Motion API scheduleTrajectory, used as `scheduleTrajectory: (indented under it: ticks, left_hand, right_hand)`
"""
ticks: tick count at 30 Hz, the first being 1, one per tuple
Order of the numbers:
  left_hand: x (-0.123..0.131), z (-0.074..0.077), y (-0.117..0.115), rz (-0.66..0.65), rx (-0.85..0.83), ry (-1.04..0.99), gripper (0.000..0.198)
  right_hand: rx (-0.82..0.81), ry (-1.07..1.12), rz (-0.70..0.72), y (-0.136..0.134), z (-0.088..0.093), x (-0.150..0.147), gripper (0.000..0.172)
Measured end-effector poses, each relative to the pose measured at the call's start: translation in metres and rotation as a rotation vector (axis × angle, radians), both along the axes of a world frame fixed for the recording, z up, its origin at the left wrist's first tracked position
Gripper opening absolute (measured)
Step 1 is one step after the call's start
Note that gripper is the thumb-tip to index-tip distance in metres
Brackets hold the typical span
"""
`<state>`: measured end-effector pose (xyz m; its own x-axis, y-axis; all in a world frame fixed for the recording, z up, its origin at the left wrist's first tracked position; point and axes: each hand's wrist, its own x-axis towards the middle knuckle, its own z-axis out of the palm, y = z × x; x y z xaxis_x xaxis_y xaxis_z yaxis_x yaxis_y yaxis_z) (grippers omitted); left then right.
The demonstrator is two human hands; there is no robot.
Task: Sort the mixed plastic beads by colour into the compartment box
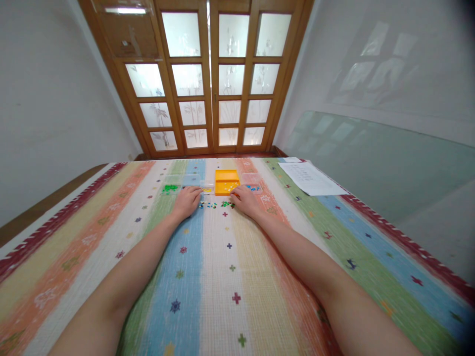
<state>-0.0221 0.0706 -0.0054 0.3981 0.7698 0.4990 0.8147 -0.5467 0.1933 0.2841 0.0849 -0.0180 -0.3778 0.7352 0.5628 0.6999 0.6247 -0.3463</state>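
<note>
My left hand [188, 200] lies at the front edge of a clear plastic box [191, 179], its thumb and fingers slightly apart, with nothing visible in them. Close to its fingertips are small yellow pieces [208, 190] in the clear box. My right hand [245, 199] reaches the front right corner of an open orange box [227, 176], fingers drawn together; whatever they may hold is too small to see. Pale pieces [233, 186] lie inside the orange box. On the cloth between my hands are loose green pieces [226, 203] and mixed blue, white and dark pieces [208, 204].
Green pieces [170, 188] fill the left compartment, and blue pieces [253, 188] sit in a clear tray [252, 179] on the right. A written paper sheet [309, 178] lies farther right on the striped tablecloth [222, 287]. Wooden glazed doors [211, 59] stand beyond the table.
</note>
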Motion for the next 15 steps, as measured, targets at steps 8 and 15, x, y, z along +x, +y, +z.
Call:
scheduleTrajectory:
  ticks: [8,15]
  left_hand:
    - [-0.045,0.0,0.02,0.329,0.062,-0.261,0.041]
    - [-0.075,-0.009,0.032,0.572,0.048,-0.387,0.042]
  right_hand:
    - [-0.006,-0.003,0.007,0.002,-0.003,0.0,0.016]
    - [-0.009,-0.024,0.003,0.004,-0.003,0.0,0.014]
